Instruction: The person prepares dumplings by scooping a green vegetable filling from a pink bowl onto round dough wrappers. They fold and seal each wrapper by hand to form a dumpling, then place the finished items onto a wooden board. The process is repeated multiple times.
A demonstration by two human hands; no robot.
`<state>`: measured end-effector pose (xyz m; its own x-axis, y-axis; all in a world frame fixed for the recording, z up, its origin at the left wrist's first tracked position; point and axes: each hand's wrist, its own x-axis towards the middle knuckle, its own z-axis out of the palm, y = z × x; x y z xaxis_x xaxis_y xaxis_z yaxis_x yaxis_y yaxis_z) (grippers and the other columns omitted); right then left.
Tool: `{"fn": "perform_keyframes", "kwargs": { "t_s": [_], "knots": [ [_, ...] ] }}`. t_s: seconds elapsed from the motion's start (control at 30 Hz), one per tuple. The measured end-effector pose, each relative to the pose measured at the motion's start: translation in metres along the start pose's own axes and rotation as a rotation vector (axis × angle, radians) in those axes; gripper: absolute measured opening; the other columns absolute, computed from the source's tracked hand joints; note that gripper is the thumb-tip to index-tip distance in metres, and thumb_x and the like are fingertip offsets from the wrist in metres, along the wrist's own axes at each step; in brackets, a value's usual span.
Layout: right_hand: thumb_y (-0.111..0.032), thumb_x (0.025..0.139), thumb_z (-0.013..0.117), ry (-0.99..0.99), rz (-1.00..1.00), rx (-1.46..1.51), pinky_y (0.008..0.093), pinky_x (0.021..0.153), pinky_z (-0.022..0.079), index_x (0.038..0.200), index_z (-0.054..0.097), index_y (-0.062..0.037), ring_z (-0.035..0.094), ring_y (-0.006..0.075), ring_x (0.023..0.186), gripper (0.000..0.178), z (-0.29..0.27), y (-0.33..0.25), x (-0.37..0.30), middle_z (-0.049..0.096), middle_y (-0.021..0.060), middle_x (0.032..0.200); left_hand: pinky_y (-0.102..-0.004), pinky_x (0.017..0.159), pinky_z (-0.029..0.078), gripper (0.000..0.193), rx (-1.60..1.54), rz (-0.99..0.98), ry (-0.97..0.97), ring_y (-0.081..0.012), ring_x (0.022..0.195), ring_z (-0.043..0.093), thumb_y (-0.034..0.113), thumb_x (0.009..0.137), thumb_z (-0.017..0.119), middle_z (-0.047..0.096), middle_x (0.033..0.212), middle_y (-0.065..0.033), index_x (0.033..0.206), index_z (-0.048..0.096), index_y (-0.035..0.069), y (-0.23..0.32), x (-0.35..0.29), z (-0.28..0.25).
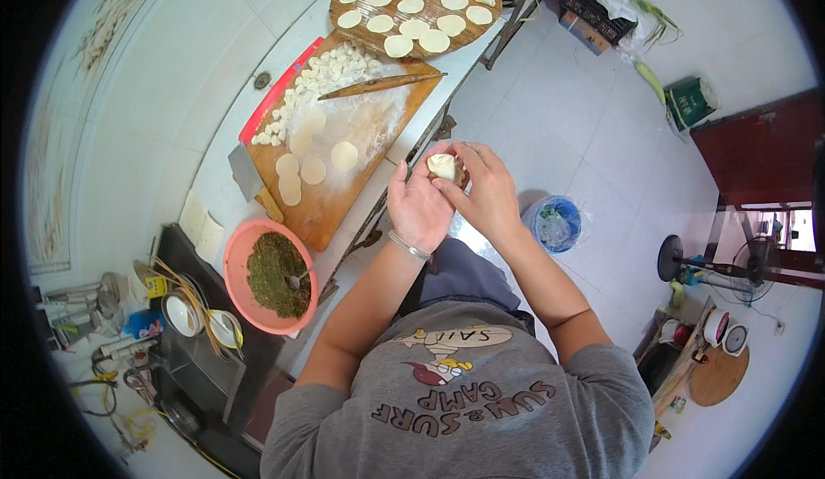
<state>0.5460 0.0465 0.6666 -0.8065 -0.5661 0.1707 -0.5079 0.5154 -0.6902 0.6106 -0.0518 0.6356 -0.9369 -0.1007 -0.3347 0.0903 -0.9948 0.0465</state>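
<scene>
A pale dumpling (442, 166) is held in front of me between both hands. It rests on the fingers of my left hand (422, 208), palm up with the thumb raised. The thumb and fingers of my right hand (488, 194) close on its right side. Left of my hands lies a floured wooden board (314, 213) with several round dough wrappers (345, 156), a heap of small dough pieces (335, 67) and a tapered rolling pin (378, 85). A pink bowl (236, 264) of chopped green filling (277, 273) stands nearer, with a spoon in it.
A cleaver (247, 174) lies at the board's left edge. Farther off, a round wooden board (391, 11) carries several wrappers. A blue bin (554, 225) stands on the floor to my right, a black fan (718, 264) beyond it. Bowls with chopsticks (193, 303) sit at the left.
</scene>
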Motion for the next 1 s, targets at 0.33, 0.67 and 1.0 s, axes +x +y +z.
{"fn": "perform_keyframes", "kwargs": {
  "t_s": [0.33, 0.67, 1.0],
  "knots": [
    [-0.014, 0.069, 0.07, 0.036, 0.173, -0.131, 0.0424, 0.066, 0.047, 0.105, 0.059, -0.0014, 0.058, 0.0342, 0.078, 0.04, 0.003, 0.061, 0.093, 0.06, 0.0151, 0.083, -0.0368, 0.108, 0.026, 0.064, 0.113, -0.105, -0.06, -0.0212, 0.127, 0.036, 0.05, 0.091, 0.03, 0.038, 0.14, -0.008, 0.134, 0.036, 0.002, 0.01, 0.123, 0.018],
    [-0.015, 0.07, 0.069, 0.005, 0.207, -0.181, 0.0414, 0.072, 0.048, 0.096, 0.063, -0.0045, 0.06, 0.0329, 0.085, 0.029, -0.03, 0.222, 0.276, 0.063, 0.0156, 0.089, -0.0416, 0.106, 0.029, 0.063, 0.327, -0.095, 0.113, -0.0314, 0.124, 0.039, 0.046, 0.091, 0.039, 0.04, 0.134, -0.02, 0.132, 0.037, -0.002, 0.019, 0.255, 0.013],
    [-0.021, 0.067, 0.074, -0.256, 0.275, -0.365, 0.041, 0.078, 0.051, 0.096, 0.068, -0.0111, 0.063, 0.0304, 0.09, 0.032, 0.028, 0.365, 0.451, 0.066, 0.0137, 0.095, -0.0384, 0.099, 0.037, 0.054, 0.444, -0.01, 0.315, -0.0277, 0.115, 0.048, 0.038, 0.096, 0.03, 0.049, 0.126, -0.0193, 0.13, 0.038, -0.004, 0.01, 0.359, -0.002]
  ]
}}
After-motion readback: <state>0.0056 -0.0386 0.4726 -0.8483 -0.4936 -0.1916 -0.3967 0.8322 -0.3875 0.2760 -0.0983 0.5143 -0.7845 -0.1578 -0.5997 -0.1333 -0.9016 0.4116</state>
